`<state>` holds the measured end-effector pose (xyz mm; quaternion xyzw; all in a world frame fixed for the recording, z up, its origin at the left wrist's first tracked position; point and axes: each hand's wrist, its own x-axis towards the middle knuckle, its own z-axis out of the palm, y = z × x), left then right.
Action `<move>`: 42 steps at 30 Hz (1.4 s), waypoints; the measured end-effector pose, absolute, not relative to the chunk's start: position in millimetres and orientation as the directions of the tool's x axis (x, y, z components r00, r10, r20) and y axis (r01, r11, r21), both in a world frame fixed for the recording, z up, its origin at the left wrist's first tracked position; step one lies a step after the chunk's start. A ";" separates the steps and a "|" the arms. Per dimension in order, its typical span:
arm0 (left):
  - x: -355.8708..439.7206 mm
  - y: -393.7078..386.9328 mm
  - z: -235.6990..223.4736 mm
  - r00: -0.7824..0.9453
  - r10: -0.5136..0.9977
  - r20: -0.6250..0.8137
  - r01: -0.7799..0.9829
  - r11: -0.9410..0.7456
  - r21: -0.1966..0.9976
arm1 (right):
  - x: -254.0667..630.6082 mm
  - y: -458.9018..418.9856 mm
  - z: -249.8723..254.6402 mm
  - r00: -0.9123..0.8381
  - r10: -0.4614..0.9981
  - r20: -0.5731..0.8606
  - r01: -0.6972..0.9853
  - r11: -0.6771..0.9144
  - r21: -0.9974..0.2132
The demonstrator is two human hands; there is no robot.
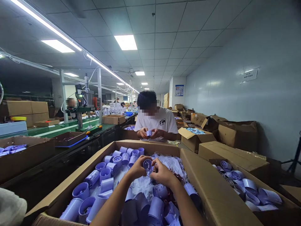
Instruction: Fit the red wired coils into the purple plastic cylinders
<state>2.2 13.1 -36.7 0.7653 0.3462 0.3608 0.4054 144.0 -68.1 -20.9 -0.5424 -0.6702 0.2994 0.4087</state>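
Note:
Above a large open cardboard box [77,171], my left hand [138,167] is closed round a lavender plastic cup [147,164], whose round end faces me. Close by on its right, my right hand [160,172] pinches something small and dark at the cup's edge; the fingers hide most of it. Lavender cups [81,190] lie in the box, some upright and some on their sides. Crumpled white plastic sheeting [141,185] spreads between them. Reddish-brown wires [176,177] lie to the right of my right hand.
Across the box a co-worker [156,121] holds a similar lavender part. A second box of cups [250,185] stands at right. Along the left runs a green-topped conveyor bench [49,133] with a press machine [86,103]. Cardboard boxes [237,135] line the right wall.

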 end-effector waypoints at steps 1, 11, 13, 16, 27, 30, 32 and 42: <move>1.8 13.9 -37.6 0.503 0.825 0.257 0.241 -0.419 0.875 | 144.1 -68.1 -21.1 -0.063 0.968 0.244 0.502 0.242 -0.830; 1.1 4.6 -32.7 0.519 0.745 0.420 0.367 -0.638 0.677 | 144.9 -65.1 -23.2 0.057 0.938 0.342 0.560 0.254 -0.788; 2.1 1.8 -31.8 0.518 0.712 0.473 0.362 -0.684 0.633 | 145.7 -63.3 -24.0 0.075 0.907 0.414 0.578 0.299 -0.759; 3.1 -0.8 -31.9 0.530 0.671 0.518 0.321 -0.724 0.611 | 145.4 -62.9 -24.3 0.115 0.813 0.570 0.620 0.390 -0.681; 10.9 -14.9 -25.2 0.564 0.555 0.612 0.178 -0.805 0.566 | 138.9 -69.8 -21.3 0.070 0.698 0.712 0.734 0.448 -0.511; 12.1 -14.0 -25.9 0.526 0.561 0.639 0.206 -0.813 0.544 | 140.6 -71.8 -19.5 0.033 0.719 0.694 0.726 0.460 -0.511; 12.0 -12.6 -26.4 0.489 0.574 0.656 0.217 -0.809 0.546 | 141.4 -72.3 -18.9 -0.001 0.725 0.688 0.709 0.486 -0.511; 12.7 -19.2 -20.7 0.457 0.549 0.700 0.176 -0.827 0.534 | 136.6 -69.9 -24.0 0.086 0.664 0.743 0.637 0.537 -0.553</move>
